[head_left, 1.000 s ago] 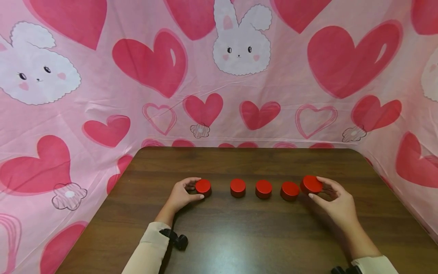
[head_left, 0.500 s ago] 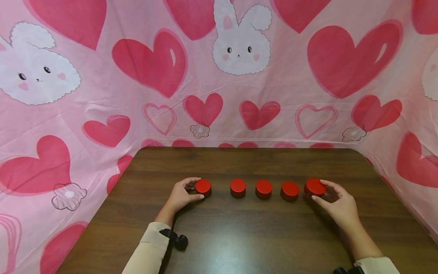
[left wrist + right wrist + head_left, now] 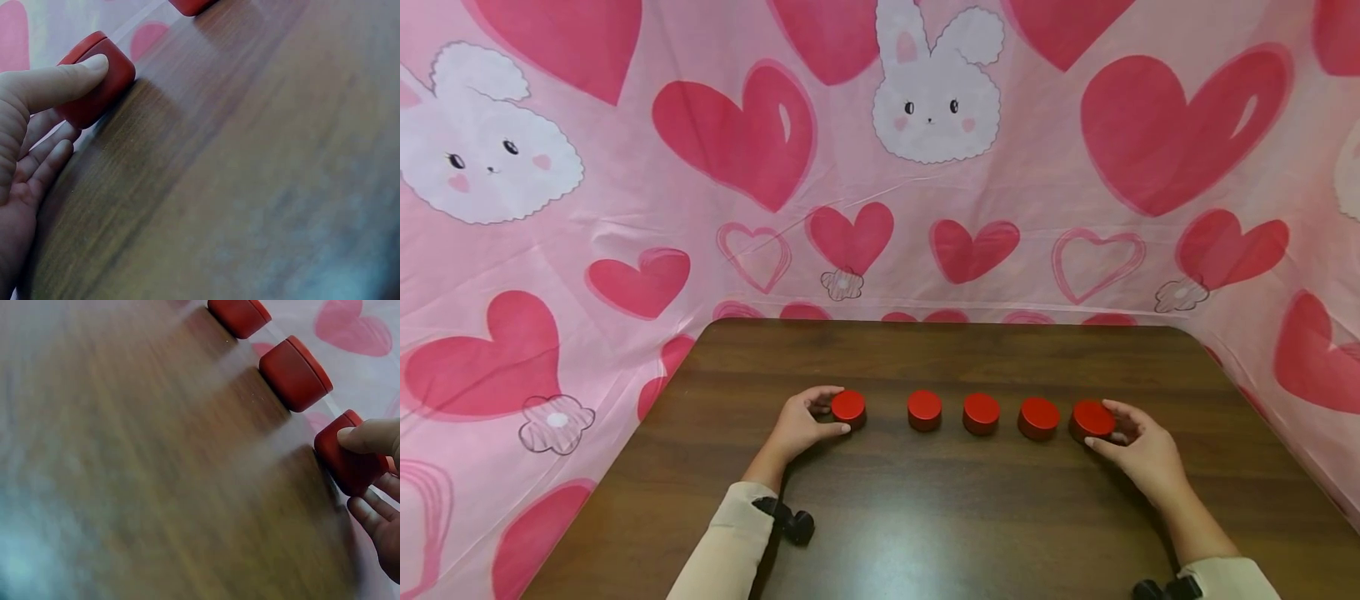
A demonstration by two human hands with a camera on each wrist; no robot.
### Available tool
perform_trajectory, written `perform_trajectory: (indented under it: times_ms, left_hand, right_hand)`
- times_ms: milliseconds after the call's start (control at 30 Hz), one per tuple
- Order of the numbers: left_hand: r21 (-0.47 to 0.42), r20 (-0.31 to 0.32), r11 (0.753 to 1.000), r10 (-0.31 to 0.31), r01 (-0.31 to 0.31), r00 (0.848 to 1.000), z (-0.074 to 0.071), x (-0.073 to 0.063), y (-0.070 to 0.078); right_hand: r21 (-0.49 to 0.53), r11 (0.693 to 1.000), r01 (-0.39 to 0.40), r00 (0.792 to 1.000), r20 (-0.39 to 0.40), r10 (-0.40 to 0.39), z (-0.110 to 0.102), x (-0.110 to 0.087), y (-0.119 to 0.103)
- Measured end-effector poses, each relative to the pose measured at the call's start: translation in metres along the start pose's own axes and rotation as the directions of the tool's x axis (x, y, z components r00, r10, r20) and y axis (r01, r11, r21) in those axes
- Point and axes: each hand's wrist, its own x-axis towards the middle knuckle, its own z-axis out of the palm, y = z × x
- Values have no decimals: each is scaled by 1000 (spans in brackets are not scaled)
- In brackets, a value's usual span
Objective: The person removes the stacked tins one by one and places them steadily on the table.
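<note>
Several round red lidded tins stand in a row across the table. At the row's left end my left hand (image 3: 805, 425) pinches a tin (image 3: 848, 407) between thumb and fingers. Its lid seam and the thumb on its side (image 3: 103, 87) show in the left wrist view. My right hand (image 3: 1146, 450) grips the tin at the right end (image 3: 1092, 419) the same way, with the thumb toward me. In the right wrist view that tin (image 3: 347, 459) sits down at the tabletop, partly behind the thumb. Three tins, the middle one (image 3: 981, 414) among them, stand untouched between the hands.
The brown wooden table (image 3: 880, 500) has rounded far corners. A pink cloth (image 3: 850, 183) with hearts and rabbits hangs behind it and along the sides. The gap beside the left tin is wider than those between the others.
My right hand has lowered its tin and shifted it slightly right, away from the neighbouring tin, down to the table. The left hand keeps its hold; the head view has shifted slightly.
</note>
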Motion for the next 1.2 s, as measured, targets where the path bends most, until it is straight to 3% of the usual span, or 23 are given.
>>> perform_trajectory:
  times_ms: [233,667,1200]
  left_hand:
    - [-9,1,1000,9,-9,1000,1,2,-1]
    - [-14,6,1000,3,-3,1000,2,3,-2]
    - [102,67,994,27,-34,997,3,3,12]
  right_hand:
    - [20,1000,-13,1000,15,13,2,2,4]
    - [176,984,-16,997,74,3,-3,6,11]
    - [113,993,-43,991,133,27,-4,6,7]
